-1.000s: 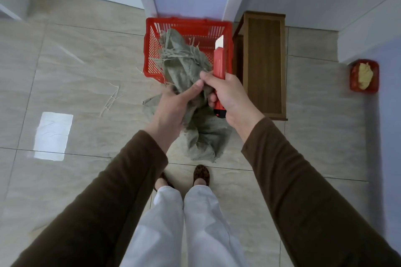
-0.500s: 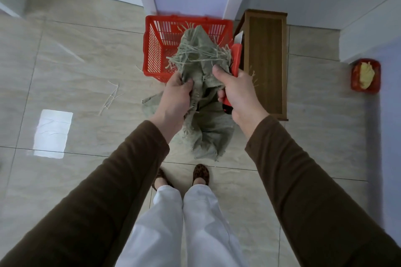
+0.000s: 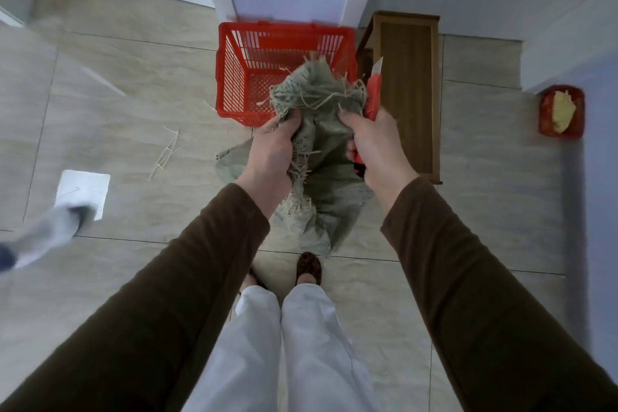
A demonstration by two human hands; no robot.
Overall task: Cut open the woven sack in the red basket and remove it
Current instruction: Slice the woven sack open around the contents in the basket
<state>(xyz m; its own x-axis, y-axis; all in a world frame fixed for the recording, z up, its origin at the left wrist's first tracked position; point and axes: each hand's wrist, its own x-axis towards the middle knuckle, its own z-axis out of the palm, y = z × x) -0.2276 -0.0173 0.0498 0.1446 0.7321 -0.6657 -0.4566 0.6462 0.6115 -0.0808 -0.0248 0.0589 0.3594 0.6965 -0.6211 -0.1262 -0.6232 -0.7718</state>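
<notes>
A grey-green woven sack (image 3: 317,100) with frayed pale strands hangs bunched between my two hands, above the floor and in front of the red basket (image 3: 234,73). My left hand (image 3: 272,150) grips the sack's left side. My right hand (image 3: 374,147) pinches the sack's right side and also holds a red utility knife (image 3: 373,90), whose blade points up and away. The basket stands on the floor against the wall, and nothing but a few loose strands shows on its mesh bottom. The sack's lower part droops toward my feet.
A wooden stool (image 3: 408,90) stands right of the basket. A red tray (image 3: 561,112) with something yellow lies by the right wall. Loose strands (image 3: 167,150) and a bright light patch (image 3: 82,191) mark the tile floor. Another person's blurred foot (image 3: 43,237) shows at the left.
Both hands have gathered the sack tighter and lowered it out of the basket toward me. The knife tilted right. A blurred foot entered at the left edge.
</notes>
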